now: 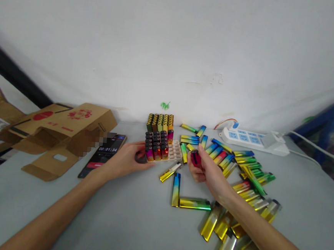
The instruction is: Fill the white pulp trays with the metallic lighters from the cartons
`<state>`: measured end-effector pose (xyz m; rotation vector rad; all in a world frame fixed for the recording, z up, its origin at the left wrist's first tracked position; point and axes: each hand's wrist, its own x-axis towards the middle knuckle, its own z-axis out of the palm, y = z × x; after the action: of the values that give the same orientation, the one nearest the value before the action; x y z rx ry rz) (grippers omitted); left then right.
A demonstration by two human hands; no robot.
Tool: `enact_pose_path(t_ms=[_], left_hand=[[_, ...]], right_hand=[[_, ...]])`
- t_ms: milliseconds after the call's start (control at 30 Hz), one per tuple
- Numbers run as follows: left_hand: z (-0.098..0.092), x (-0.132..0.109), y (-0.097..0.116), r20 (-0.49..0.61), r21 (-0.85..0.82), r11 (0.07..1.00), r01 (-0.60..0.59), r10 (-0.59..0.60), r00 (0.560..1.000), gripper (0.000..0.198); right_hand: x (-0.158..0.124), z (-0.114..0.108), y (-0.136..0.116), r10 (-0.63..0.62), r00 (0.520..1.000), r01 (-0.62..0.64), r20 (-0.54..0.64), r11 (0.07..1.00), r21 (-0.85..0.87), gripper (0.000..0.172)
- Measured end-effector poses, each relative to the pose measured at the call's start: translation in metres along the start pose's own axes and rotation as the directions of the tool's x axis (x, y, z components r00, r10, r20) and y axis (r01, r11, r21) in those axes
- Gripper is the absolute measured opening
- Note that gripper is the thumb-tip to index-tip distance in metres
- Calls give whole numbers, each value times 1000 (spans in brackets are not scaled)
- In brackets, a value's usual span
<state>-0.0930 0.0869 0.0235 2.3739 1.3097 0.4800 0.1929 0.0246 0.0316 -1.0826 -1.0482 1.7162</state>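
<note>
My left hand rests at the left side of a pale tray with round-edged slots, thumb along its front and fingers behind, gripping it. A dark rounded item shows between thumb and fingers; I cannot make out what it is. Several lighters with black tops and purple, red and orange bodies stand upright in the tray's left part, and slots at its right are bare. To the right of the tray, my right hand is closed around a magenta lighter, black top towards me.
Loose shiny lighters lie scattered over the right side of the table. Behind the tray stands a block of upright lighters. A phone with a timer and an opened cardboard box are left; a power strip is at back right.
</note>
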Motion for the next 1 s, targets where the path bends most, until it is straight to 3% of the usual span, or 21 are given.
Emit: enact_pose_path(t_ms=[100,200,267,467,667,867,1000], left_hand=[[0,-1,1,-2,-8,1000,-1,1,1000,41],[0,-1,3,5,-14,1000,4,-4,1000,42],[0,-1,4,10,-20,1000,10,-9,1000,45],[-1,-2,4,7,-36,999,20,-20,1000,47],[-1,-2,4,10,-31,1000,6,-6,1000,49],[0,-1,4,21,-19,1000,2,-1,1000,49],[0,-1,2,14,-16,1000,-9,9,1000,51]], right_hand=[[5,-3,0,-134,991,134,0,991,-26,62],[9,-8,-3,-267,964,264,19,935,-235,44],[13,-10,-7,-301,953,294,37,889,-351,32],[38,-3,-20,-427,902,403,64,779,-481,27],[60,4,-23,-528,847,376,-54,669,-642,34],[70,2,-19,-577,817,369,-21,550,-749,25],[74,7,-19,-583,811,344,47,411,-844,20]])
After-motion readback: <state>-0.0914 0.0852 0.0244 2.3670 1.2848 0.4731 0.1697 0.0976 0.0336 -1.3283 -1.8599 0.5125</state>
